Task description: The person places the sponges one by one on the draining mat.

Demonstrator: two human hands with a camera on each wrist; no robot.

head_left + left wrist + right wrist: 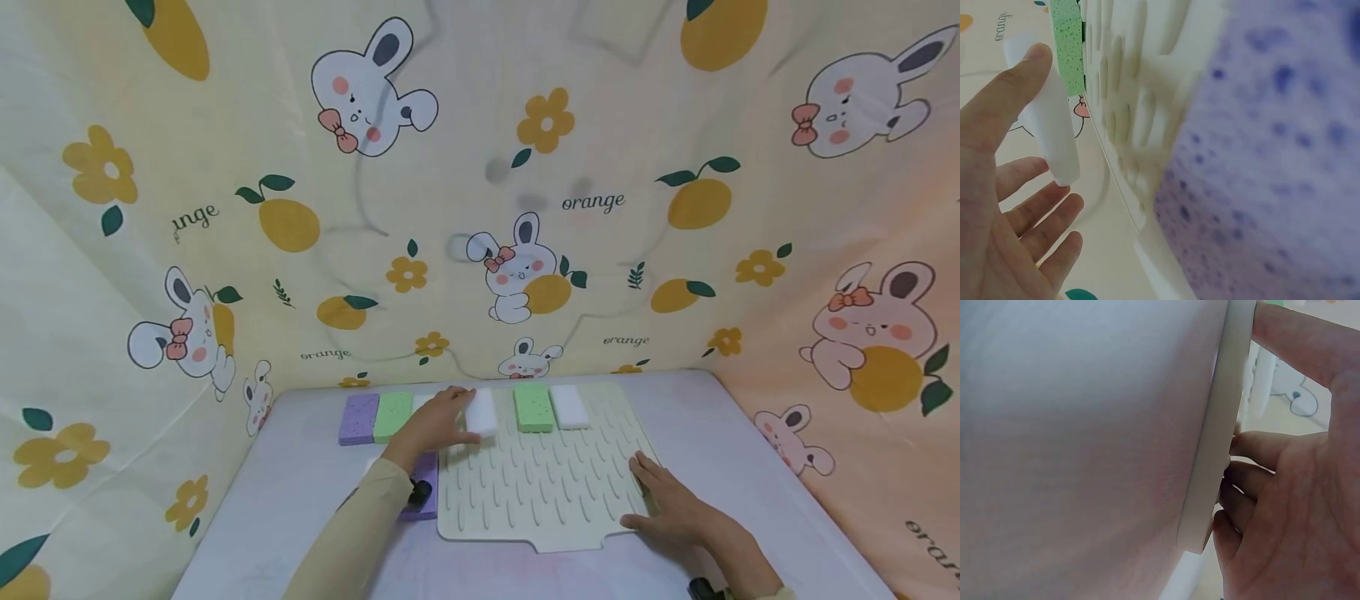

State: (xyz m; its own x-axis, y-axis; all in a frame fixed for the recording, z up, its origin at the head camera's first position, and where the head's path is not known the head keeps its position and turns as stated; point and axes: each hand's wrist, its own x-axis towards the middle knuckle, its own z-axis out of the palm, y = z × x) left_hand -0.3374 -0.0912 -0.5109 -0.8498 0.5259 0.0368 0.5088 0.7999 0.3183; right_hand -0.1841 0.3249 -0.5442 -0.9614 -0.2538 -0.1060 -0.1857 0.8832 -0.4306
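Note:
A cream ridged mat [540, 492] lies on the table. My left hand [431, 427] pinches a white sponge [482, 412] at the mat's upper left; in the left wrist view thumb and fingertips meet that block's sides. On the mat to its right sit a green sponge [533, 408] and another white sponge [570, 407]. My right hand [675, 504] rests along the mat's right edge with fingers spread; in the right wrist view they touch its rim [1219, 444].
Left of the mat stand a purple sponge [359, 419], a green sponge [393, 417] and a partly hidden white one. Under the left forearm, a purple sponge [427, 500] adjoins the mat's left edge. A rabbit-print cloth [450, 283] hangs behind the table.

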